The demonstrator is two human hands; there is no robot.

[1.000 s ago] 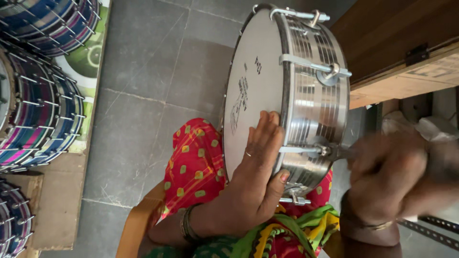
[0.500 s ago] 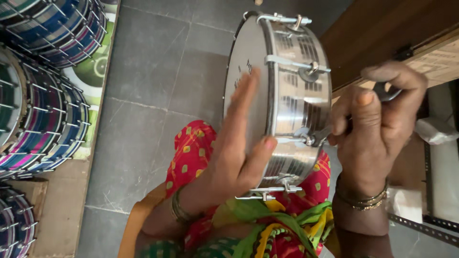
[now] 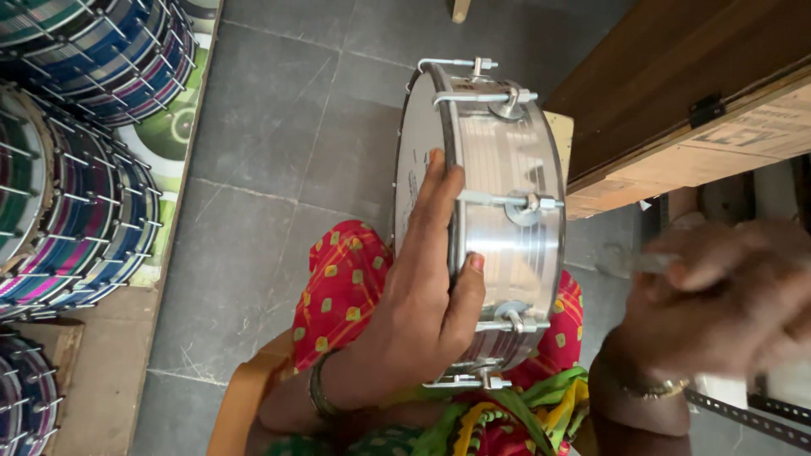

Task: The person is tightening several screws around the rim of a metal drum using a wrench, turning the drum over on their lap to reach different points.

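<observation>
A shiny silver metal drum (image 3: 507, 228) stands on edge on my lap, its white head facing left and metal tension hooks along its shell. My left hand (image 3: 422, 295) grips its rim, fingers spread over the white head and thumb pressed on the shell. My right hand (image 3: 718, 295), blurred by motion, is off to the right of the drum and closed on a thin metal tool (image 3: 634, 262) that points toward the shell. My red dotted garment (image 3: 338, 295) lies under the drum.
Several stacked drums with blue, purple and green stripes (image 3: 76, 152) line the left side. A grey tiled floor (image 3: 262, 127) lies ahead. A brown wooden box with a hinge (image 3: 676, 93) sits at upper right. A perforated metal strip (image 3: 743, 414) lies lower right.
The drum has turned and shifted in my lap. My left hand went from an open palm on the head to gripping the rim. My right hand pulled away from the shell to the right.
</observation>
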